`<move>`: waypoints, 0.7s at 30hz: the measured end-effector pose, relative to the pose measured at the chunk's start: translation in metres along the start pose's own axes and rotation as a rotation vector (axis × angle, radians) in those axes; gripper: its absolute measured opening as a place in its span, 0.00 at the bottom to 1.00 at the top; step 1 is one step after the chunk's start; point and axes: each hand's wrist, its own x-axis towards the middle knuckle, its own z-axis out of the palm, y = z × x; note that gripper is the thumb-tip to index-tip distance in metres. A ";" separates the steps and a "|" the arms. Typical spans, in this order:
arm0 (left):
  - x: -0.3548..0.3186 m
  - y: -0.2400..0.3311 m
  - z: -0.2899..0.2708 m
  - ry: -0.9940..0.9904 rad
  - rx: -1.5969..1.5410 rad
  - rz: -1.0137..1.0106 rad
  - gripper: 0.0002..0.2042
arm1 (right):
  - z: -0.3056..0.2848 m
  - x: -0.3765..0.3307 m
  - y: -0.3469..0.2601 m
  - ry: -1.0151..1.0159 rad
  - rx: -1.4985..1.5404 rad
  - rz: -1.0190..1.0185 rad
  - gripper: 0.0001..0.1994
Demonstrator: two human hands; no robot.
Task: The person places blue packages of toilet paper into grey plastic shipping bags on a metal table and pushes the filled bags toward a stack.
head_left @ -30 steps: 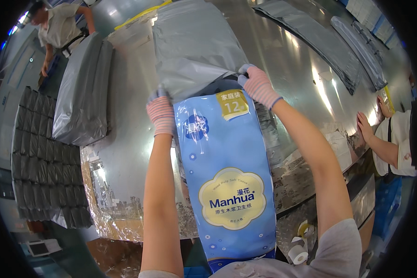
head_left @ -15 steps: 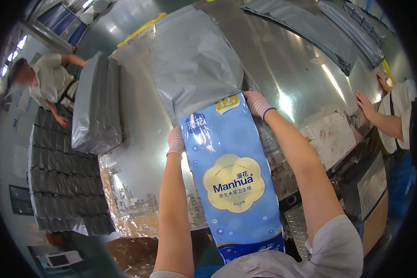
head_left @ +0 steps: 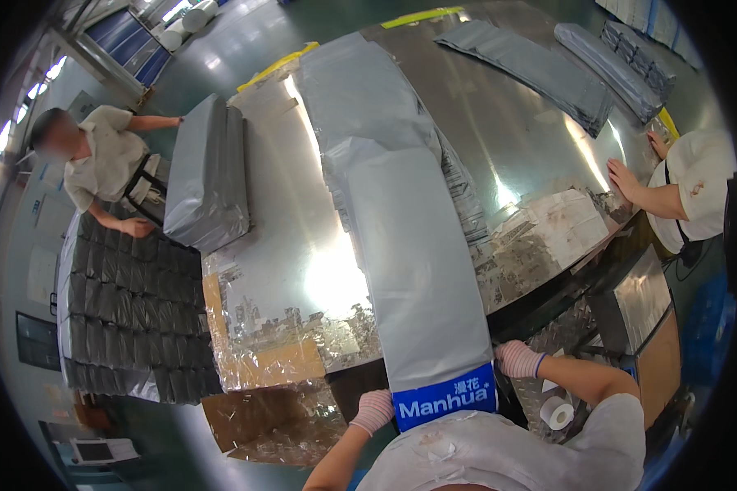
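Note:
A long grey plastic bag [head_left: 422,270] stretches from the table toward my body. Its mouth is drawn over a blue pack of toilet paper [head_left: 446,401], so that only a strip at the near end shows. At the left edge of the bag's mouth, my left hand [head_left: 373,412], in a pink-striped glove, is closed on the bag. My right hand [head_left: 518,358], gloved alike, grips the opposite edge a little farther out. The fingertips of both hands are partly hidden.
The metal table [head_left: 291,204] has worn tape along its near edge. Grey bags [head_left: 532,74] lie at the far right. A co-worker [head_left: 106,164] handles a grey-wrapped bundle [head_left: 205,172] at left, beside stacked bundles [head_left: 131,303]. Another person's hand [head_left: 626,180] rests at right. A cardboard box [head_left: 270,421] stands below.
Both hands have moved toward my body, pulling the grey bag down over the blue pack. Its printed front, mostly bare before, is now covered except for the near strip.

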 end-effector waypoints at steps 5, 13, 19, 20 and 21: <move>-0.034 -0.001 0.058 -0.091 -0.099 0.004 0.10 | 0.047 -0.033 -0.023 -0.184 -0.109 -0.013 0.09; -0.022 0.028 0.051 0.590 -0.499 0.458 0.14 | 0.078 -0.033 -0.085 0.244 0.190 -0.095 0.13; 0.044 -0.012 0.061 0.806 -0.051 0.486 0.12 | 0.107 0.031 -0.117 0.692 0.841 0.027 0.16; 0.046 -0.027 0.074 0.907 0.012 0.538 0.12 | 0.102 0.027 -0.104 0.423 0.224 0.065 0.13; 0.009 -0.019 0.041 0.814 -0.028 0.602 0.10 | 0.117 0.013 -0.081 0.528 0.404 0.166 0.12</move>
